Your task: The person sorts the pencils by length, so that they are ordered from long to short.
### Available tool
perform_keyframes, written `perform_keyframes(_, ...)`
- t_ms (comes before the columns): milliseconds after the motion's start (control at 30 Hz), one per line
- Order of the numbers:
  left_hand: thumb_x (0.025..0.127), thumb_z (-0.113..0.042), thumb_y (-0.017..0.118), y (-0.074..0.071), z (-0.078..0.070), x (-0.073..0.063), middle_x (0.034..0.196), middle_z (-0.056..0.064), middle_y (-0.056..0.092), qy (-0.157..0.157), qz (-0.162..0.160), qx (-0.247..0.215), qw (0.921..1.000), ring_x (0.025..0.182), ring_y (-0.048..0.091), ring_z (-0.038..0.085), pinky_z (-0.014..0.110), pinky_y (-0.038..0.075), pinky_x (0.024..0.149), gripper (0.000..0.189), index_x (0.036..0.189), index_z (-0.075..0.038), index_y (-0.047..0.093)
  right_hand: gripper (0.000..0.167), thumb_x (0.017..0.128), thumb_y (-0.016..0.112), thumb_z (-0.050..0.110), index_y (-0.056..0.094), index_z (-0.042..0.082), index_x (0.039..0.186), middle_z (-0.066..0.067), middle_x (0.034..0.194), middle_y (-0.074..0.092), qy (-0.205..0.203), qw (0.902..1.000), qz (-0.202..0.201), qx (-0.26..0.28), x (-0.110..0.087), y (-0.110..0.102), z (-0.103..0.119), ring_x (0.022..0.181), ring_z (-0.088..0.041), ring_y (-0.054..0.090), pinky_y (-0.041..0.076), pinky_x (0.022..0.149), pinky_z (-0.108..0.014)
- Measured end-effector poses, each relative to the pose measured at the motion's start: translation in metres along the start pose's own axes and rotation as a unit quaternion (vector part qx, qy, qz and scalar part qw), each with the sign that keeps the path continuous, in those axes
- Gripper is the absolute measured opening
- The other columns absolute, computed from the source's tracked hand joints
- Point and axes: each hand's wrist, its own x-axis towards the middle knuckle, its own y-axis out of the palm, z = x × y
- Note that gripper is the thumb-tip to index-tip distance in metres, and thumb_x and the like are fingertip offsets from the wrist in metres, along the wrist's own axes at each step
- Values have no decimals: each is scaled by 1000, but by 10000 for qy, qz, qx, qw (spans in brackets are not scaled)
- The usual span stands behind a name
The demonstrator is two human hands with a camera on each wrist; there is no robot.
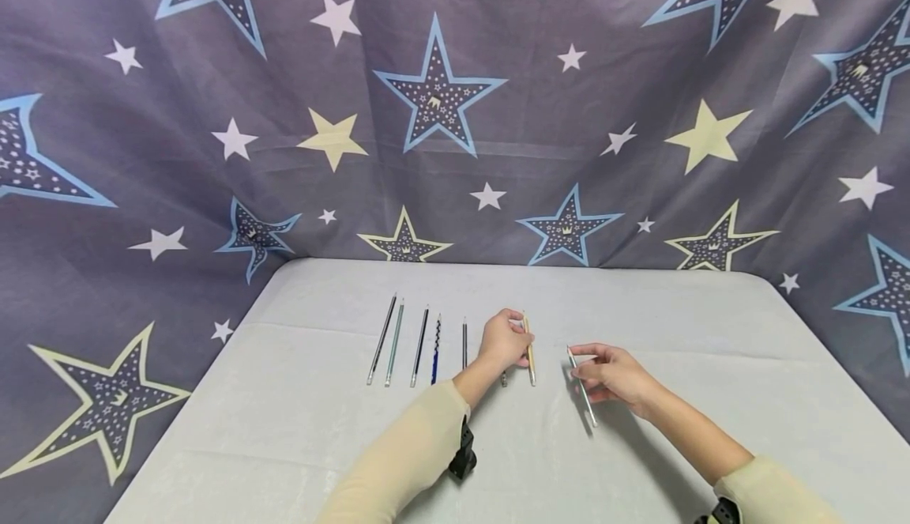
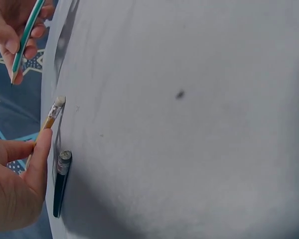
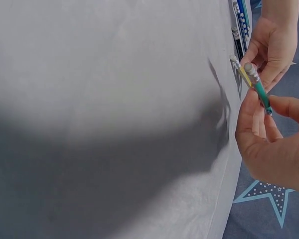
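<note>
My left hand (image 1: 503,340) pinches a yellow pencil (image 1: 531,362) between thumb and fingers, its eraser end (image 2: 58,103) toward me. To its right, my right hand (image 1: 618,375) holds a green pencil (image 3: 261,93) in its fingertips, tilted above the white cloth, with a shadow beside it. The sharpened tip (image 2: 13,78) of that green pencil points away from me. Just left of the yellow pencil, a dark pencil (image 2: 62,181) lies on the cloth, mostly hidden by my left hand in the head view.
Left of my hands, several pencils lie in a spaced row: a black one (image 1: 382,338), a teal one (image 1: 394,344), another dark one (image 1: 420,346), a blue patterned one (image 1: 436,350) and one more dark one (image 1: 464,342). A star-printed curtain (image 1: 455,184) hangs behind the white table (image 1: 284,429).
</note>
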Motion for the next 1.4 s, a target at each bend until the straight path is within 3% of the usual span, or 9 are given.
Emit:
perform_keyframes(367,82,-2,67,3,1,1,83,6,62,10,-22,468,9989,53,59,9,19,54,46,36,115,0,55,57,85,61,11,39,-5,136,0,85,56,18,10000,39,-3,3,4,-1,69,-10,57,56,64,-30)
perform_keyframes(633,81,-3,67,8,1,1,99,14,67,-31,-125,791,9968,48,58,8,17,52,42,35,115,2,58,55,86,59,11,40,-4,135,0,87,57,44,9999,-35,-94,7,4,3,71,-11,57,56,65,-31)
perform_keyframes(967,81,-3,67,10,-3,-1,82,13,65,139,-160,1370,9903,39,54,6,15,48,38,37,116,5,58,54,85,59,10,42,-3,134,0,87,55,26,9998,-173,-120,13,3,12,69,-10,56,56,64,-29)
perform_keyframes(1133,81,-3,67,10,-4,-2,80,13,65,109,-126,1401,9900,38,52,5,15,48,38,37,117,4,57,54,85,58,10,42,-3,135,-1,89,56,8,9997,-226,-134,19,0,12,68,-9,57,57,65,-30)
perform_keyframes(1400,81,-3,69,9,-6,-4,98,20,65,59,-133,1262,9919,42,56,9,16,49,39,39,117,4,57,53,86,58,10,42,-3,135,0,86,60,62,9996,-260,-73,25,1,13,68,-9,57,56,66,-29)
